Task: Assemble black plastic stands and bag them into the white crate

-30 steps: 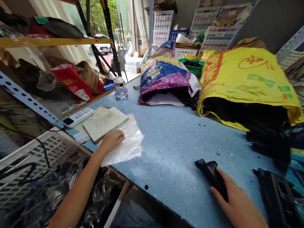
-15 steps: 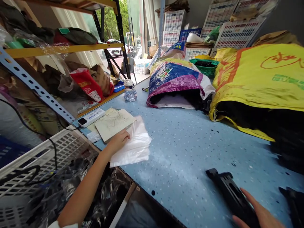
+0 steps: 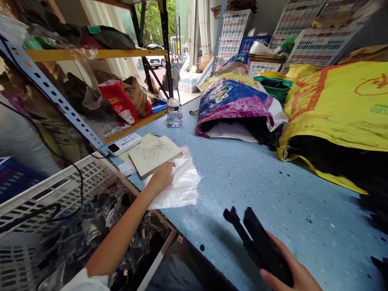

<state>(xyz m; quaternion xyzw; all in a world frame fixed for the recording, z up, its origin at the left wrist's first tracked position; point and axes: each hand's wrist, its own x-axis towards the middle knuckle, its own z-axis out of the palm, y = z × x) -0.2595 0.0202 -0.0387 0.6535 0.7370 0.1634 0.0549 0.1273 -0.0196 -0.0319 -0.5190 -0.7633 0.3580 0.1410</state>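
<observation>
My left hand (image 3: 163,178) rests on a stack of thin white plastic bags (image 3: 179,185) at the near left of the blue table (image 3: 260,178), its fingers curled and pinching the top bag's edge. A worn board (image 3: 154,154) lies partly over the stack's far side. My right hand (image 3: 295,272) at the bottom right is closed around a long black plastic part (image 3: 257,244), which it holds lifted off the table and pointing left.
A purple-blue woven sack (image 3: 233,101) and a yellow sack (image 3: 339,105) with dark contents lie at the back. A water bottle (image 3: 174,113), a white remote-like device (image 3: 124,144), shelving (image 3: 75,54) and a white crate (image 3: 51,198) of bagged black parts stand to the left.
My right hand has lifted the black part off the table and brought it left and toward me. My left hand stays on the bags, its fingers gathering the top sheet's edge.
</observation>
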